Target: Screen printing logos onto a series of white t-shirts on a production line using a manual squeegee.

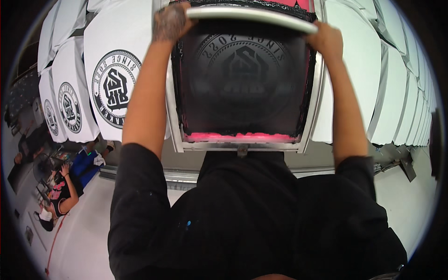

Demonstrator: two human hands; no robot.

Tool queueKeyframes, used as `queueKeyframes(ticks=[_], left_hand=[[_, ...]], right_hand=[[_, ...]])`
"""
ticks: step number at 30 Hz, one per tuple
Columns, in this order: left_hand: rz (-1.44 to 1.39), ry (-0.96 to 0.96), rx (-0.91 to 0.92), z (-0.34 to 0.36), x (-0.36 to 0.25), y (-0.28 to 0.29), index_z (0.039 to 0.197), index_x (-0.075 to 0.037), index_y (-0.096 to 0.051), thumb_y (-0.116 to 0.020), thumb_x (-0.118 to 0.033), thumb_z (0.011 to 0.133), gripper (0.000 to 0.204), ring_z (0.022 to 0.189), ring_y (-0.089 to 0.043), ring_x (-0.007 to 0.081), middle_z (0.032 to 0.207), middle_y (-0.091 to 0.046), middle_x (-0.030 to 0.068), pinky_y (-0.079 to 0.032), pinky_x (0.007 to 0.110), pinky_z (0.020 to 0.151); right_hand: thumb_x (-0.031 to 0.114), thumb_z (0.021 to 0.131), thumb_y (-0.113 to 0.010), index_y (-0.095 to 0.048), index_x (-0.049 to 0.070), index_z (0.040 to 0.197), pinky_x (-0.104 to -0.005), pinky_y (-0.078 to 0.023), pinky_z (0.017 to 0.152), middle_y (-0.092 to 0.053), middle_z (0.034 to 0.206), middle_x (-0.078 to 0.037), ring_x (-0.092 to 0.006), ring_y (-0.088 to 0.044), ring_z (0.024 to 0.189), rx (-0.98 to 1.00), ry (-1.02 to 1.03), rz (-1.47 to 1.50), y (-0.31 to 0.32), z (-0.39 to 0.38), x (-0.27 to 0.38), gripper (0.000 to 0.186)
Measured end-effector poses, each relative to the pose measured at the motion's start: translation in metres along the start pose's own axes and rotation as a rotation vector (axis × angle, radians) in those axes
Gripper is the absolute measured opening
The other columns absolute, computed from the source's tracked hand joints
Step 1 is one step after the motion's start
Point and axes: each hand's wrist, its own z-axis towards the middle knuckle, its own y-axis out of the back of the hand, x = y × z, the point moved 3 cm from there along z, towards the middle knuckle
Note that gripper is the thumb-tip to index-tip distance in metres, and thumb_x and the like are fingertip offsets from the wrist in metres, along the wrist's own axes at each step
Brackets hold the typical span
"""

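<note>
Both of my arms reach up over a screen-printing frame (308, 107). My left hand (170, 23), tattooed on its back, is closed on the left end of a long pale squeegee bar (252, 16); my right hand (327, 39) grips the right end. The bar lies across the upper part of the dark mesh (242, 102), on which a round emblem shows faintly. Black ink lines the mesh edges, with a pink band along the near and far ends. The squeegee's blade is hard to make out under the bar.
White shirts on boards stand in rows left (70, 121) and right (350, 74), the left ones printed with round black emblems. A metal rail (182, 175) runs below the frame. At the far left, another person (65, 196) in a dark top is near small equipment and a fan.
</note>
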Motion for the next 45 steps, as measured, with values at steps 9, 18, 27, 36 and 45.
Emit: queueKeyframes(ticks=[9,18,27,36,45], left_hand=[[-0.001,0.059,0.186,-0.173,-0.044,0.039,0.109,-0.008,-0.07,-0.082,-0.028,0.081,0.036,0.089,-0.07,0.0287,0.104,-0.073,0.0118,-0.057,0.04,0.081],[-0.262,0.233,0.378,-0.336,-0.141,0.062,0.106,-0.006,-0.07,-0.071,-0.02,0.076,0.033,0.097,-0.064,0.0333,0.099,-0.066,0.0121,-0.05,0.05,0.096],[-0.109,0.154,0.043,-0.259,-0.107,0.029,0.098,-0.003,-0.072,-0.063,-0.011,0.079,0.022,0.097,-0.062,0.0325,0.1,-0.064,0.0126,-0.05,0.048,0.093],[0.0,0.152,0.228,0.011,0.014,0.019,0.105,-0.015,-0.067,-0.079,-0.033,0.08,0.033,0.095,-0.072,0.0336,0.101,-0.074,0.0105,-0.057,0.045,0.086],[0.005,0.203,0.519,0.085,0.025,0.055,0.111,-0.002,-0.072,-0.09,-0.048,0.061,0.07,0.106,-0.069,0.0362,0.108,-0.072,0.0246,-0.055,0.044,0.093]], right_hand=[[0.015,0.066,-0.078,-0.076,0.012,0.103,-0.0414,-0.047,0.089,-0.075,0.092,-0.008,-0.0266,-0.069,0.078,-0.055,0.135,0.011,0.025,-0.17,0.016,0.037],[0.006,0.071,-0.07,-0.067,0.011,0.092,-0.041,-0.041,0.085,-0.071,0.09,-0.004,-0.0249,-0.066,0.085,0.003,0.039,0.326,-0.028,-0.337,0.039,0.023],[0.01,0.075,-0.07,-0.067,0.01,0.091,-0.0401,-0.041,0.082,-0.072,0.095,-0.006,-0.0231,-0.068,0.09,-0.225,0.062,0.274,-0.037,-0.261,0.027,0.016],[0.031,0.07,-0.081,-0.075,0.008,0.1,-0.0419,-0.052,0.083,-0.075,0.093,-0.015,-0.0337,-0.072,0.086,-0.04,0.019,0.011,0.021,0.011,0.015,0.039],[0.036,0.065,-0.086,-0.077,0.0,0.094,-0.0393,-0.056,0.083,-0.075,0.09,-0.018,-0.0322,-0.072,0.086,0.205,0.098,0.159,0.069,0.076,0.008,0.048]])
